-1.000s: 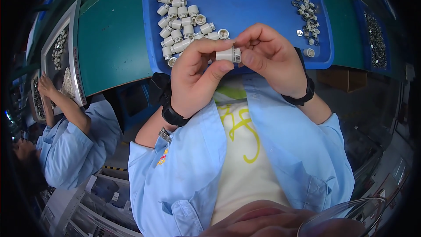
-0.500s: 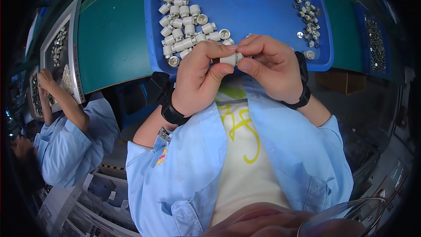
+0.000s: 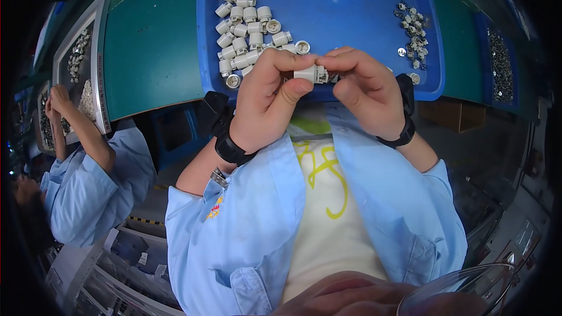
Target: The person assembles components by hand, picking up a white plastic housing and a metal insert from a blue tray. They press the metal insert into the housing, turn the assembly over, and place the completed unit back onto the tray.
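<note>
A white ceramic lamp holder [image 3: 305, 74] lies sideways above the near edge of a blue tray [image 3: 345, 11]. My left hand [image 3: 261, 93] is closed on its smooth body, thumb below and index finger on top. The lamp holder's notched end points right, toward my right hand [image 3: 373, 89]. That hand's index fingertip touches or nearly touches the top of this end, while its thumb stands apart lower down. Many similar lamp holders [image 3: 256, 39] lie piled along the tray's left side. Small metal-and-white parts [image 3: 414, 29] are heaped along its right side.
The tray sits on a green tabletop [image 3: 152, 52]. At the right stands another blue bin of small metal parts [image 3: 501, 70], with a cardboard box [image 3: 453, 114] below the table edge. On the left, a co-worker's hands [image 3: 58, 102] work over a metal-framed tray [image 3: 100, 82].
My right thumb has come away from the lamp holder, so its notched end now shows. The left hand keeps its grip. The tray appears slightly shifted in the picture.
</note>
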The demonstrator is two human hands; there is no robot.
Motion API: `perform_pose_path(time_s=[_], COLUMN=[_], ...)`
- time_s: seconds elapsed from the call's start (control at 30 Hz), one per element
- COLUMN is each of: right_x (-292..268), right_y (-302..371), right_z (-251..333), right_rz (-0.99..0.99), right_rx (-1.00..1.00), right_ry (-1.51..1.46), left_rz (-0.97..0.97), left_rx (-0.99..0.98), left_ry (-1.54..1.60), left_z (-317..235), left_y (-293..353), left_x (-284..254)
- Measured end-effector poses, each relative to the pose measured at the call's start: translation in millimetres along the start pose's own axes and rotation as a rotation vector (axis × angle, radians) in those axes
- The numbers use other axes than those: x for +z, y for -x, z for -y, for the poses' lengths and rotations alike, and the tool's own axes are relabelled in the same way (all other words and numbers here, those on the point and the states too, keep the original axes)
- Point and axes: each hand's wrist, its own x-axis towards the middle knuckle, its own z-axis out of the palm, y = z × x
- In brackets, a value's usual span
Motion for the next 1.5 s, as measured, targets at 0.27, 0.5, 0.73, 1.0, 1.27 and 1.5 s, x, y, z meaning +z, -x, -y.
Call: perform_pose_path(time_s=[0.27, 0.5, 0.73, 1.0, 1.27, 1.5], right_x=[-2.9, 1.6, 4.8, 18.5, 12.6, 13.9], right_y=[1.1, 0.6, -1.3, 10.8, -4.1, -5.6], right_z=[-1.3, -9.3, -12.9, -20.1, -22.7, -22.3], right_rz=[0.068, 0.049, -0.019, -0.202, -0.206, -0.236], right_rx=[-0.071, -0.106, -0.188, -0.1, -0.009, 0.026], right_ry=[0.366, 0.469, 0.547, 0.516, 0.362, 0.341], left_rz=[0.058, 0.062, -0.006, -0.018, -0.05, -0.041], left_rx=[0.055, 0.043, -0.076, -0.145, -0.149, -0.171], left_ry=[-0.134, -0.226, -0.006, -0.029, 0.055, 0.139], left_z=[1.2, 3.7, 10.6, 11.6, 12.9, 11.5], left_y=[-0.6, -1.0, -0.9, 9.2, -5.9, -8.9], left_x=[-3.1, -0.1, 7.6, 15.9, 12.4, 11.5])
